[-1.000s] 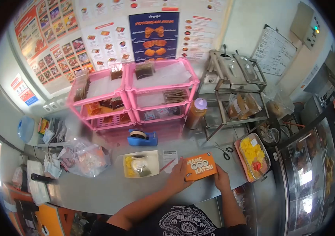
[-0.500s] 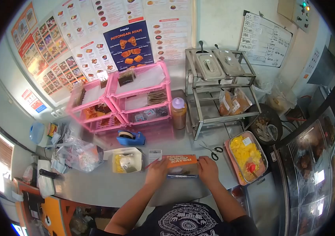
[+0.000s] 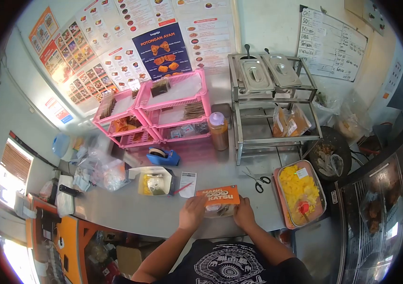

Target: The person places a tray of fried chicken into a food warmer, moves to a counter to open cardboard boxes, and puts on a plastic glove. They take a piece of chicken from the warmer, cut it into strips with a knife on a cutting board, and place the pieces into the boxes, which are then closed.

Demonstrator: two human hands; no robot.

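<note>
Between my two hands is a takeaway box (image 3: pixel 219 194) with an orange top lettered "KATSU"; wrapped food shows dimly on the side facing me. My left hand (image 3: pixel 193 213) grips its left end, fingers curled over the edge. At the right end my right hand (image 3: pixel 244 214) closes on the box's side. Just beyond my left hand lies a paper slip (image 3: pixel 188 183) with a red pen (image 3: pixel 182 188) across it. Further left stands an open white box (image 3: pixel 155 181) with yellow food and a wrapped packet inside.
Scissors (image 3: pixel 258 181) lie beyond my right hand, left of a tray of yellow food (image 3: pixel 297 193). Behind are a blue tape dispenser (image 3: pixel 162 156), pink baskets (image 3: pixel 170 109), a sauce bottle (image 3: pixel 218 132) and a metal rack (image 3: pixel 272 139). Plastic bags (image 3: pixel 106 171) sit left.
Both hands have tilted the takeaway box, so its front side shows differently and the blue lower edge is out of sight. The slip and red pen are more exposed. The camera view has shifted slightly.
</note>
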